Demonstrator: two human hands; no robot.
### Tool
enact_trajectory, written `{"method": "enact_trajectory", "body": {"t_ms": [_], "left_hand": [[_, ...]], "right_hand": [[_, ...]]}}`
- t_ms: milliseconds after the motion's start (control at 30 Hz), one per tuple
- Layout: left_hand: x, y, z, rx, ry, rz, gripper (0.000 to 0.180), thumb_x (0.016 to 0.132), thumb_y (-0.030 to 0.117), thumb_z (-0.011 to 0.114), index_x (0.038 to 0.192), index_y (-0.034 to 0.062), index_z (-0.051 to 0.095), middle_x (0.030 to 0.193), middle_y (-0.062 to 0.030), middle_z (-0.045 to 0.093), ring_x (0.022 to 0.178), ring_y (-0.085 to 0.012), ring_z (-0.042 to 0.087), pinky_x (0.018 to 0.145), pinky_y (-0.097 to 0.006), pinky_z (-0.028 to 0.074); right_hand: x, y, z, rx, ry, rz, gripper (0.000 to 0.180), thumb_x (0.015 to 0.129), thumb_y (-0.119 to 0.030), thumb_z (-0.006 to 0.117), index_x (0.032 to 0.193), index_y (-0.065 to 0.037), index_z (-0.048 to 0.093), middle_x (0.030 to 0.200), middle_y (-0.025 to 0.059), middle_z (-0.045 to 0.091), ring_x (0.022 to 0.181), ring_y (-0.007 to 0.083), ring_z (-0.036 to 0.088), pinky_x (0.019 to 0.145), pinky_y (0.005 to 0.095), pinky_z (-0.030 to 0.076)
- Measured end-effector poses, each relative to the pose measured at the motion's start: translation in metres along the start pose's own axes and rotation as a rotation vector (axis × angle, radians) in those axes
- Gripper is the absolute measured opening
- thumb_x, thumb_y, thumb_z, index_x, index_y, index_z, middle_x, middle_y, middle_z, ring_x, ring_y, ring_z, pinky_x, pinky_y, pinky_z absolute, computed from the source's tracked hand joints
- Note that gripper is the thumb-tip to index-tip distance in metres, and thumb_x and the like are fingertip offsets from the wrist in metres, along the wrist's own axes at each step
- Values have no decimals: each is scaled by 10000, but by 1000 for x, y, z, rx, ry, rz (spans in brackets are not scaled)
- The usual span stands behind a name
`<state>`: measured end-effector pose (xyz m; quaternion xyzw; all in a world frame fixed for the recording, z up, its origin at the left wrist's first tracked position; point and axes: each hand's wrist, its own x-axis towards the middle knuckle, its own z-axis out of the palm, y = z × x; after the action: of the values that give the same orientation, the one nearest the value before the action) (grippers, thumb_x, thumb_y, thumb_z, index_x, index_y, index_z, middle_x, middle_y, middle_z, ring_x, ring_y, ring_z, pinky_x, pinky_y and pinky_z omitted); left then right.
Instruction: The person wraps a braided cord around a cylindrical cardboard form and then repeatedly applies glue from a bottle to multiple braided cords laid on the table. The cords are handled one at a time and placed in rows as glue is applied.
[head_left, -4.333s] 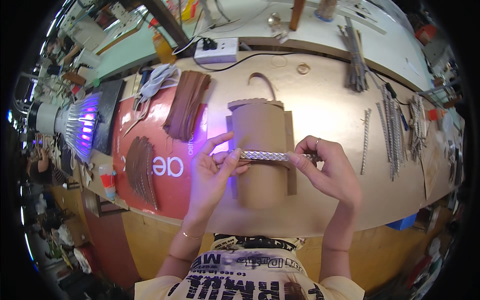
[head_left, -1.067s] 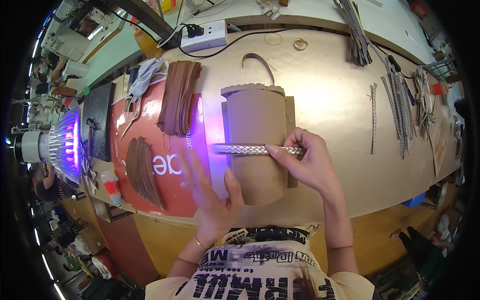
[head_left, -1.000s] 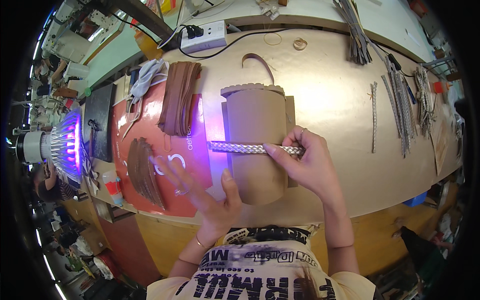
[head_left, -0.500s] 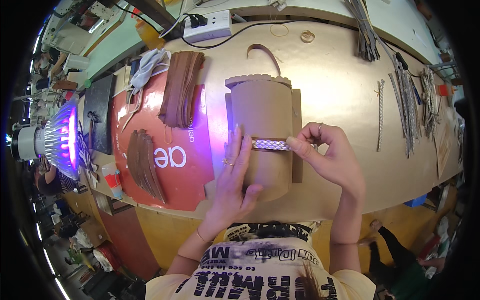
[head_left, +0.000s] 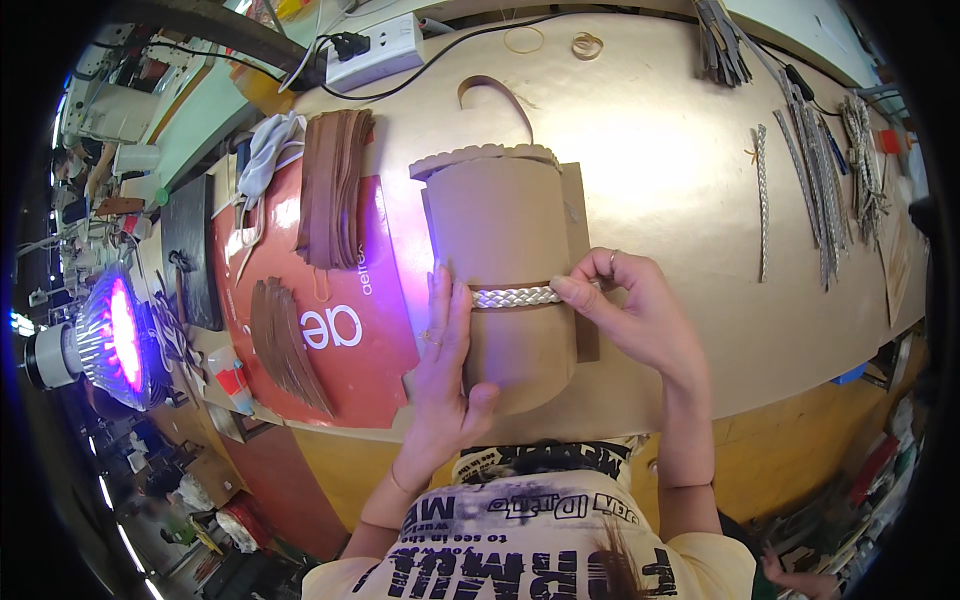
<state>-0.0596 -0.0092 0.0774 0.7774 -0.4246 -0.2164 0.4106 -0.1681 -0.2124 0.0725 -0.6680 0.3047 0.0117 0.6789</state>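
Observation:
A rounded tan form (head_left: 497, 220) lies on the table in front of me, with a scalloped strip along its far end. Across its middle runs a silvery braided strip (head_left: 515, 298), set on a narrow brown band. Its right end is pinched between the thumb and forefinger of my right hand (head_left: 628, 305). My left hand (head_left: 447, 365) lies along the form's left side with fingers stretched out and the thumb apart. Those fingertips touch the form near the braid's left end. A flat brown board (head_left: 583, 250) shows under the form's right side.
On the left, brown strip bundles (head_left: 335, 190) lie on a red sheet (head_left: 380, 330). A lit purple lamp (head_left: 115, 340) stands at the far left. A power strip (head_left: 375, 55) and a tape roll (head_left: 587, 45) sit at the back. More braided strips (head_left: 815, 190) lie at the right.
The whole view has shifted, and the form and table things appear further left. Both hands keep nearly the same hold on the form and the braid.

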Motion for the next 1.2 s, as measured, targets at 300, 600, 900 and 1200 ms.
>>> {"method": "enact_trajectory", "body": {"t_ms": [300, 600, 900, 1200], "left_hand": [[1, 5, -3, 53, -23, -21, 875, 954, 622, 372, 1513, -31, 207, 1567, -299, 147, 1464, -446, 125, 1166, -496, 186], [2, 7, -3, 35, 0, -31, 901, 932, 652, 416, 1507, -17, 235, 1559, -314, 148, 1448, -457, 176, 1148, -493, 241], [2, 4, 0, 50, 39, 11, 908, 911, 669, 447, 1492, -9, 282, 1545, -320, 192, 1446, -448, 194, 1150, -486, 240], [2, 3, 1, 75, 47, 49, 898, 927, 656, 428, 1490, -26, 271, 1547, -314, 197, 1451, -437, 195, 1156, -482, 222]], "right_hand": [[2, 18, 17, 131, 94, -84, 300, 901, -283, 713, 787, -18, 633, 557, -38, 501, 498, 21, 406, 448, 218, 325], [0, 33, 25, 372, 215, -3, 231, 903, -210, 716, 798, -27, 623, 643, -74, 526, 543, -6, 411, 471, 165, 334], [-4, 38, 26, 465, 167, 48, 237, 928, -232, 683, 840, -24, 610, 654, -72, 533, 546, -3, 416, 473, 166, 347], [-6, 54, 40, 320, 435, -121, 221, 908, -203, 701, 932, -12, 594, 709, -37, 509, 591, 6, 412, 510, 173, 358]]}}
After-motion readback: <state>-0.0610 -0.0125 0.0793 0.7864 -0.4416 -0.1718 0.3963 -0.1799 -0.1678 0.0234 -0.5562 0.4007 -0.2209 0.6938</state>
